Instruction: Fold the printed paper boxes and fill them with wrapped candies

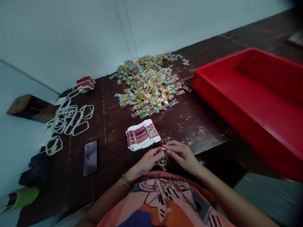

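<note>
Close to my body, at the table's front edge, I hold a small printed candy box (162, 159). My left hand (151, 159) grips its side, with the thumb across its face. The fingers of my right hand (181, 154) pinch the red top end of the same box. Just beyond my hands lies a fanned stack of flat printed boxes (142, 135), with white flaps at the ends. Farther back spreads a big heap of wrapped candies (149, 85) in clear packets with colourful pieces inside.
A large red tray (220, 91) stands at the right, overhanging the table's edge. At the left are a phone (90, 157), white loop-shaped strips (68, 116), a stack of red-and-white cartons (85, 84), a cardboard box (33, 108), a dark bag (34, 170) and a green object (26, 198).
</note>
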Demonstrator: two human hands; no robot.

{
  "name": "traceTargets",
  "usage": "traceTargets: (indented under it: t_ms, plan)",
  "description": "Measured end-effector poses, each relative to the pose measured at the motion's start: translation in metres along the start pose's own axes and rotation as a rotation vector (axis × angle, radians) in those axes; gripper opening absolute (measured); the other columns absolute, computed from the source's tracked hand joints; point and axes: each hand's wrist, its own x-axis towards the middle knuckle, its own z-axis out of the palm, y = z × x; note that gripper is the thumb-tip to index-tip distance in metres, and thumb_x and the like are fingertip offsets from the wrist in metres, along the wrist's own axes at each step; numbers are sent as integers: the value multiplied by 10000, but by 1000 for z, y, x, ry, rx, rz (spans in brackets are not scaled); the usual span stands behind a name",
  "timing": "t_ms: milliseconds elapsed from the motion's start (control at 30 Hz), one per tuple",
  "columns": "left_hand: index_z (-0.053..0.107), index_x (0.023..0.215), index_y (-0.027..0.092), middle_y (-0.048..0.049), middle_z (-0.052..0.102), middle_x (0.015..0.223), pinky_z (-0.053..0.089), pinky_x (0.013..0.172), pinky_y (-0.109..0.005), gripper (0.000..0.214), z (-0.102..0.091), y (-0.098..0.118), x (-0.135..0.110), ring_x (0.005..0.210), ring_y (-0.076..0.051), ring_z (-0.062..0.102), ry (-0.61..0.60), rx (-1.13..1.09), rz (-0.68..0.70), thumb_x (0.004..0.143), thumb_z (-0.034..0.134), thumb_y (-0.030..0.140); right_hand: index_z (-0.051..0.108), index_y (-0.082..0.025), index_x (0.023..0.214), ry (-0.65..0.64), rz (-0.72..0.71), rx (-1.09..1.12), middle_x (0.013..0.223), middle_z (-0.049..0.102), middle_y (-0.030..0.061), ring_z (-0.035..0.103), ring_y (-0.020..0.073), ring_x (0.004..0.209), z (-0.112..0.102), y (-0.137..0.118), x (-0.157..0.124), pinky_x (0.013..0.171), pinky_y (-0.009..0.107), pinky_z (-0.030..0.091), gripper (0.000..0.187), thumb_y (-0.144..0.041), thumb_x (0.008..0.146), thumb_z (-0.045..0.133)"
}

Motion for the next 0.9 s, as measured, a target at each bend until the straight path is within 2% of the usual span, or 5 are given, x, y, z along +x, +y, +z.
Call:
traceTargets:
  t_ms: [133, 367, 533, 633, 900]
  plan:
    - [524, 1268, 204, -91, 632, 1024, 522, 640, -306, 497, 10, -4, -2, 800, -184, 623, -12, -98, -99, 836, 590, 441, 663, -277, 1164, 23, 61, 1, 1103, 670, 76, 609, 214, 1022, -6, 4, -20, 914, 376, 480, 291, -337, 898, 562]
    - [597, 1161, 172, -104, 610, 1090, 471, 807, -307, 383, -15, 6, -13, 974, -192, 590, 118, 126, -8, 843, 595, 385, 727, -253, 1032, -90, 179, -357, 1093, 677, 111, 605, 274, 1023, -86, 3, -30, 930, 452, 462, 276, -414, 877, 565]
    - [616, 992, 121, -77, 633, 883, 450, 712, -273, 320, -35, 4, -26, 797, -157, 614, 260, 54, -2, 847, 572, 402, 485, -251, 1351, -199, -150, -514, 1372, 513, 113, 448, 278, 1264, -25, 43, 36, 1022, 484, 389, 558, -337, 826, 653]
    - [623, 988, 112, -90, 642, 880, 447, 713, -288, 343, -35, 4, -37, 784, -167, 618, 278, 36, -22, 820, 606, 411, 610, -219, 1212, -164, -300, -550, 1201, 649, 114, 560, 257, 1137, 6, 52, 66, 947, 468, 434, 321, -235, 897, 548]
    - [661, 1018, 147, -116, 673, 949, 470, 829, -383, 384, -25, 0, -24, 957, -263, 619, 227, -223, 130, 765, 648, 435, 622, -355, 1170, -151, -642, -591, 1044, 726, 38, 666, 272, 944, 21, 34, 13, 827, 440, 532, 379, -250, 807, 647]
